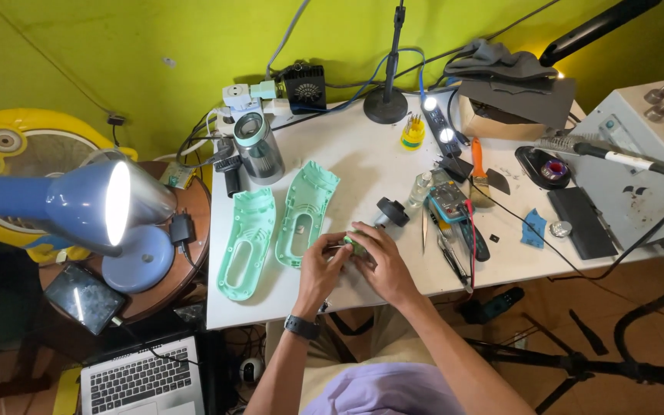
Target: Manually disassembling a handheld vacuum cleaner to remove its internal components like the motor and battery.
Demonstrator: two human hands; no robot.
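Head view: left hand (318, 265) and right hand (378, 261) pressed close, both pinching a small green part (356, 244) at table (378, 165) front edge, 6 o'clock. Risk: the part may slip off the edge, grip is fingertip only. Two mint plastic shell halves (274, 227), ribbed and glossy, at 9 o'clock. Multimeter (449, 201) at 3 o'clock.

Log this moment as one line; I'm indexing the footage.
left hand: pinching small green part | right hand: cupping same part | beside: two mint shell halves | surface: white table
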